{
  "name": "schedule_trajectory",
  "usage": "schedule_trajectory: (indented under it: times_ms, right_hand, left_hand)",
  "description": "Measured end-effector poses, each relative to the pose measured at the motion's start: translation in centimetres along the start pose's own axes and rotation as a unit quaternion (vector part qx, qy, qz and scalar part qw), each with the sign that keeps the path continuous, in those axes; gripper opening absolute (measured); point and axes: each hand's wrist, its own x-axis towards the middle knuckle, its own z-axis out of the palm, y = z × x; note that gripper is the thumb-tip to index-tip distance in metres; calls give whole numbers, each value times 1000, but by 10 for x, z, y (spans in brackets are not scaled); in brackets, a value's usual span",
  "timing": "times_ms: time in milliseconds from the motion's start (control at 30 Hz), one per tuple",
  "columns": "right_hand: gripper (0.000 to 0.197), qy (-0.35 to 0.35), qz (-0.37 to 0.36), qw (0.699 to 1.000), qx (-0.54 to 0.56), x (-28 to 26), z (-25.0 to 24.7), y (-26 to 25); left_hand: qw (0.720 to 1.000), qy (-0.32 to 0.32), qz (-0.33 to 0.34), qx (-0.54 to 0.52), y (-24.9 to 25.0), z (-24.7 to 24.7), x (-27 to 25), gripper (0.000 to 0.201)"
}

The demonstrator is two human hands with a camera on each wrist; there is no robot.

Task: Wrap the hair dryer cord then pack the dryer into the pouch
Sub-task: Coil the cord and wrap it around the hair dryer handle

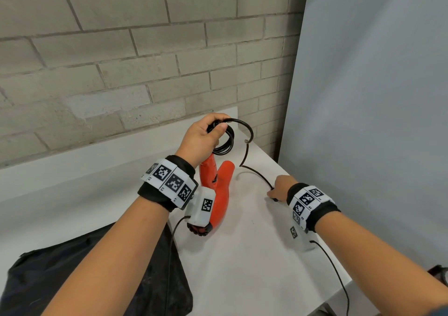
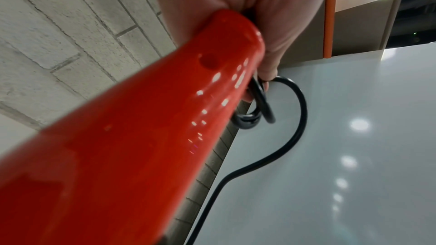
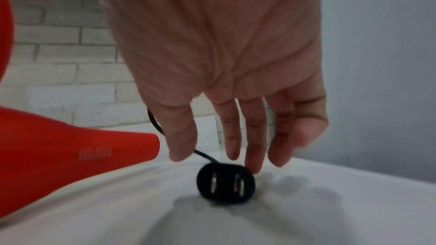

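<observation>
Cord wrap partly done: left hand [image 1: 202, 137] grips cord [image 1: 224, 143] coils at red hair dryer [image 1: 221, 189] handle | right hand [image 3: 224, 81], fingers loose, reaches plug [image 3: 226, 183] on table, grasping nothing | black pouch [image 1: 72, 279] near-left, unpacked | white table [image 1: 254, 255], brick wall [image 1: 121, 49].

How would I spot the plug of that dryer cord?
Look at the white table beside the grey panel. Under the right hand lies the plug, a small black oval with two metal prongs, the only loose end of the cord.
</observation>
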Motion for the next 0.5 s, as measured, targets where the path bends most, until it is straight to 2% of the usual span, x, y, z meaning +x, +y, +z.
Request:
schedule_trajectory:
  times_ms: [100, 233, 300, 433, 500]
  right_hand:
    - [50, 16, 16, 1000, 4, 3, 5, -3]
    - [38, -8, 18, 999, -32, 11, 13, 1]
    - [39, -8, 5, 999, -32, 12, 13, 5]
    - [30, -4, -28, 997, 73, 2, -8, 0]
    - [18, -10, -61, 979, 195, -4, -18, -3]
  left_hand:
    - [1000, 0, 1, 6, 1, 0, 0, 26]
    - [1000, 11, -4, 2, 0, -2, 1, 26]
    - [1000, 15, -8, -4, -2, -3, 1, 26]
    - [1000, 14, -16, -13, -7, -7, 6, 19]
    - [1000, 16, -14, -10, -8, -8, 7, 16]
